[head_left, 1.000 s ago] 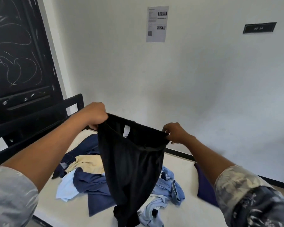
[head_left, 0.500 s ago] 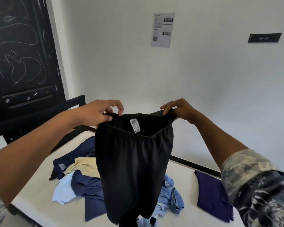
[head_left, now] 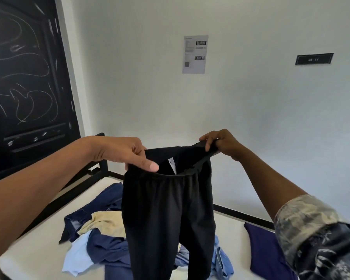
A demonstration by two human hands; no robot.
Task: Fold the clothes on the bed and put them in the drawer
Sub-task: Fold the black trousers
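The left hand pinches one side of the elastic waistband, thumb flat on the front and fingers tucked behind. The right hand grips the other side, its fingers curled over the rear edge and bunching it. Between the 2 hands the black trousers hang in the air above the bed. The waist gapes open, so a white label shows inside. Both legs drop straight down and leave the view at the bottom.

The step appears to be squaring the garment up before its first fold. To do it well, each hand should hold a true side seam, so front and back lie flat together; the right grip looks to sit on the back panel only and may need shifting. Bringing the 2 hands together would then lay 1 leg on the other. Soft knit like this sags and twists, so a light shake should settle the legs first.

Below lies the unfolded pile of clothes, navy, beige and pale blue, and setting the trousers down on it would spoil the fold. The bare strip of bed nearer the person looks better. A purple garment lies flat at the right. No drawer is in view.
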